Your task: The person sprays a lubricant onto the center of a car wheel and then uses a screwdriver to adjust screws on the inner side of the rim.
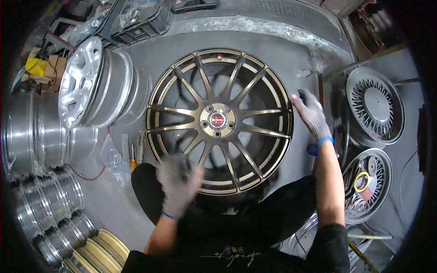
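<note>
A bronze multi-spoke car wheel rim (pixel 248 113) lies face up before me, with a round red-and-silver centre cap (pixel 218 120) amid its bolt holes. My left hand (pixel 177 186), in a grey glove with a blue wristband, is over the rim's near left edge. Motion smears its fingers, so I cannot tell whether it holds anything. At the rim's right edge is my gloved right hand (pixel 312 113), its fingers stretched out and nothing seen in them. Whether it touches the rim is unclear.
Silver wheel rims (pixel 82 86) stand stacked at left. An orange-handled screwdriver (pixel 133 159) lies beside my left knee. At right, a mesh-spoked rim (pixel 375 107) stands above another rim (pixel 386 200) holding tape rolls and discs. Black crates (pixel 141 29) stand at the back.
</note>
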{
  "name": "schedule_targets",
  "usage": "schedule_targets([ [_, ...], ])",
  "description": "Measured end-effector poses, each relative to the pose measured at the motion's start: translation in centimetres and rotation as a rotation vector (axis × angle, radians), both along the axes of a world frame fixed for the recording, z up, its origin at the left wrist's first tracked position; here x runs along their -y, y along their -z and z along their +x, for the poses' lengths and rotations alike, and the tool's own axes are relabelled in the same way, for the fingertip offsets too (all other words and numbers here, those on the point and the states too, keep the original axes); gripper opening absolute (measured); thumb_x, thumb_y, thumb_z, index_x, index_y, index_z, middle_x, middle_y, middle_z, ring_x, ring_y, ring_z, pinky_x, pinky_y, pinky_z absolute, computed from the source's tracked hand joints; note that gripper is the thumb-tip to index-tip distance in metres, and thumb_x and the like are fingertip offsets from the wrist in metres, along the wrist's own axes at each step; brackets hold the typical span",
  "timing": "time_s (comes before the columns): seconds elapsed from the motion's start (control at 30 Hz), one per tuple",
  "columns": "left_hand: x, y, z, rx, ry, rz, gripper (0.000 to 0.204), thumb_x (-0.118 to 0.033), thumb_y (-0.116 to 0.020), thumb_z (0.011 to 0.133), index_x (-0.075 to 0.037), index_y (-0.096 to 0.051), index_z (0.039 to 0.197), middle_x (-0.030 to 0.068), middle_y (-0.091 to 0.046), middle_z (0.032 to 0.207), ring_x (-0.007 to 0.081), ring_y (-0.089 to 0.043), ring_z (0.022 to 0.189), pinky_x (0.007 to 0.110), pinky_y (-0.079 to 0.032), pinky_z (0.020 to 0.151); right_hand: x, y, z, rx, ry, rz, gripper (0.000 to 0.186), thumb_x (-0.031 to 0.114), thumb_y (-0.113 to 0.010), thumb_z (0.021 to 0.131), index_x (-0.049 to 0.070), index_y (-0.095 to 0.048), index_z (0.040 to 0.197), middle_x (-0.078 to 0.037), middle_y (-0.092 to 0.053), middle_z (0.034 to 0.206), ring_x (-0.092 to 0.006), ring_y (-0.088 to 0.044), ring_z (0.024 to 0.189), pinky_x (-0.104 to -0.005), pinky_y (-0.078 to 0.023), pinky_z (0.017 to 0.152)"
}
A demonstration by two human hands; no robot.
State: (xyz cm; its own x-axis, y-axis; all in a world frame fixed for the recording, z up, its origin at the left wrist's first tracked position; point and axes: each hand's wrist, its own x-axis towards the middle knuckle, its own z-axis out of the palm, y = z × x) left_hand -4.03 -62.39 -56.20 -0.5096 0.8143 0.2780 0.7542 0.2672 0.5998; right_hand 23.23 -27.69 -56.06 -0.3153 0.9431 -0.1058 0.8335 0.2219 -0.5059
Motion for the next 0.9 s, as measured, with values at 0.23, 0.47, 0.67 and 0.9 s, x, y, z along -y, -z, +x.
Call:
schedule_targets([
  [0.23, -3.9, 8.7, -15.2, 1.075, -0.595, 0.229, 0.060, -0.050, -0.065, 0.095, 0.005, -0.063, 0.122, 0.0154, -0.069, 0.112, 0.0293, -0.066, 0.093, 0.041, -0.052, 0.084, -3.2, 7.8, -5.0, -0.189, 0.081, -0.131, 0.066, 0.053, -0.063, 0.094, -0.003, -0.063, 0.128, -0.027, -0.068, 0.120, -0.0370, -0.066, 0.113, -0.0420, -0.048, 0.098],
  [0.47, -6.1, 3.9, -13.6, 1.426, -0.760, 0.444, 0.053, -0.046, -0.058, 0.100, -0.004, -0.061, 0.134, 0.0084, -0.066, 0.124, 0.0213, -0.064, 0.108, 0.037, -0.050, 0.100, 3.8, -4.3, -2.4, -0.235, 0.042, 0.097, 0.041, 0.035, -0.068, 0.094, -0.006, -0.067, 0.102, -0.026, -0.069, 0.092, -0.0291, -0.066, 0.082, -0.0389, -0.050, 0.078],
  [0.67, -14.7, 3.5, -16.2, 1.361, -0.394, 0.726, 0.064, -0.049, -0.053, 0.101, 0.000, -0.053, 0.142, 0.0110, -0.057, 0.140, 0.0226, -0.054, 0.127, 0.038, -0.038, 0.113, 16.1, -15.8, -0.8, -0.442, 0.202, 0.421, 0.024, 0.015, -0.067, 0.096, -0.007, -0.062, 0.104, -0.010, -0.065, 0.085, -0.0168, -0.055, 0.076, -0.0333, -0.046, 0.068],
  [0.9, -29.8, 4.8, -15.7, 1.416, -0.036, 0.298, 0.082, -0.068, -0.043, 0.100, 0.000, -0.051, 0.145, 0.0136, -0.055, 0.145, 0.0279, -0.053, 0.129, 0.038, -0.038, 0.112, 30.2, -9.8, -2.4, -0.221, 0.071, 0.370, 0.023, 0.005, -0.075, 0.078, -0.003, -0.061, 0.095, -0.019, -0.061, 0.084, -0.0388, -0.060, 0.075, -0.0453, -0.048, 0.068],
])
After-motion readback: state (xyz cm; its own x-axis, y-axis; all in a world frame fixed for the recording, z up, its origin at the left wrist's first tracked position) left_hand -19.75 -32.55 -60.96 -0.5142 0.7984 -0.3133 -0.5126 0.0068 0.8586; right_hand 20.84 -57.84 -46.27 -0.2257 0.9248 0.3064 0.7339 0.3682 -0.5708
